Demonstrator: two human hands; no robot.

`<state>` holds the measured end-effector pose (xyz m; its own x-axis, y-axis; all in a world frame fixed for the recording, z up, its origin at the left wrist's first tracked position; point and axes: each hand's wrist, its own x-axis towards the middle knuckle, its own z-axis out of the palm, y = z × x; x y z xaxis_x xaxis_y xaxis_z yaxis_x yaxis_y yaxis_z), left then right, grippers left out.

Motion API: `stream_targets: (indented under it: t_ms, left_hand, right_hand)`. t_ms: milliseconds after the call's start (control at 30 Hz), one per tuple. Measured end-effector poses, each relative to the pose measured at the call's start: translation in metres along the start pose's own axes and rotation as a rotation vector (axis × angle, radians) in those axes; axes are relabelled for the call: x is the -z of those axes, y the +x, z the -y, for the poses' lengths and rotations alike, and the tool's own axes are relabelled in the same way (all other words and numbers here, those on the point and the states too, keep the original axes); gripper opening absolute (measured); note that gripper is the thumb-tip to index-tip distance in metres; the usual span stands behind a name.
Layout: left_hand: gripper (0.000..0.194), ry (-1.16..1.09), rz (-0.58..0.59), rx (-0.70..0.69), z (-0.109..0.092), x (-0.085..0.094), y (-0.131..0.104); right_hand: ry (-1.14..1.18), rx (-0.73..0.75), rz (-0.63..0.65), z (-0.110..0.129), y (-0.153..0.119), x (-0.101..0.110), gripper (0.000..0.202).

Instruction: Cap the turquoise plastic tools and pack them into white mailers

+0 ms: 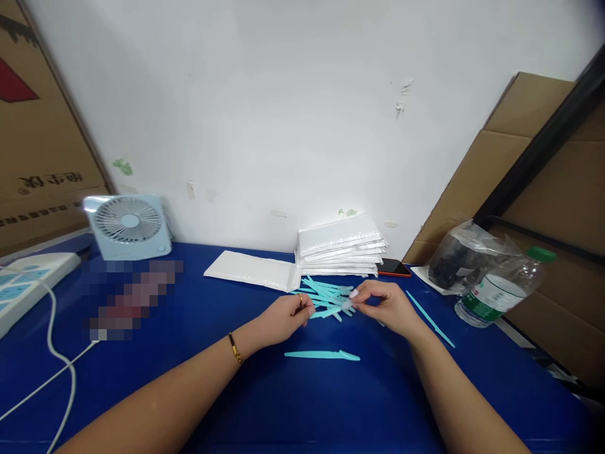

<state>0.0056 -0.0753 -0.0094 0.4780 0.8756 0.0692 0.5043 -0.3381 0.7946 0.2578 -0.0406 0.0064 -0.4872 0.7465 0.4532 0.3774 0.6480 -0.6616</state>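
My left hand (292, 317) is closed, thumb against fingers, on the handle end of a teal eyebrow razor (326, 312). My right hand (388, 309) pinches a small whitish piece, perhaps a blade cap (352, 298), at the razor's other end. Whether the piece sits on the blade or apart from it, I cannot tell. Just behind both hands lies a loose pile of teal eyebrow razors (321, 289), crossing one another. A single razor (321, 355) rests crosswise in front of my hands. Another razor (431, 320) lies slanted to the right of my right wrist.
White padded envelopes (340, 243) are stacked against the wall, with one envelope (253, 270) flat beside them. A phone (394, 268), a bagged dark item (449, 258) and a water bottle (496, 293) stand right. Left are a fan (130, 224), power strip (28, 284) and white cable (57, 350).
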Motion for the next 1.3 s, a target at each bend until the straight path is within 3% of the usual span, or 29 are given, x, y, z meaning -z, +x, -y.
stream_targets:
  t_ms: [133, 433, 733, 967, 1200, 1300]
  left_hand:
    - [0.029, 0.022, -0.034, 0.029, 0.006, 0.005, 0.001]
    - [0.028, 0.02, -0.003, 0.009, 0.001, -0.002, 0.001]
    - [0.027, 0.016, -0.032, 0.028, 0.003, 0.005, 0.0]
    - [0.027, 0.021, -0.03, -0.018, -0.002, 0.0, 0.0]
    - [0.028, 0.054, -0.044, -0.025, 0.005, -0.005, 0.008]
    - [0.026, 0.175, -0.148, -0.081, 0.004, -0.005, 0.012]
  right_hand:
    - [-0.119, 0.065, -0.019, 0.001, -0.002, 0.009, 0.009]
    - [-0.194, 0.126, 0.091, 0.011, 0.0, -0.016, 0.014]
    - [-0.256, 0.135, -0.014, 0.008, -0.004, 0.004, 0.012]
    - [-0.225, 0.255, 0.051, 0.013, 0.0, -0.017, 0.014]
    - [-0.267, 0.274, 0.079, 0.015, 0.001, -0.026, 0.017]
    - [-0.329, 0.198, 0.077, 0.008, 0.001, -0.02, 0.016]
